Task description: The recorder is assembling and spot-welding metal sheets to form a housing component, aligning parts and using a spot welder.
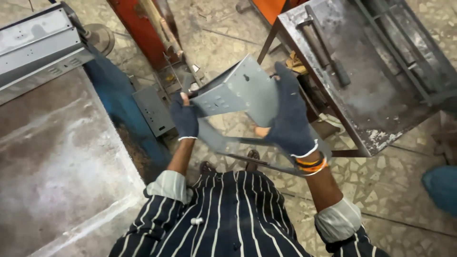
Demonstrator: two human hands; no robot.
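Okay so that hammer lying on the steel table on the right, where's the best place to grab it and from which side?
Probably best taken on the dark grip end of the hammer, from above. It lies flat on the table with its head at the far end and its handle pointing back toward the person, beside the bent sheet-metal part.

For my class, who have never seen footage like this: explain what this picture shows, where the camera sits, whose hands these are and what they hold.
The camera is worn on a person's head and looks down, so the striped shirt belongs to the wearer. Both hands wear dark gloves. The left hand and right hand together grip a bent grey sheet-metal part with small holes. To the right stands a worn metal table with a hammer on it. To the left is a grey workbench.
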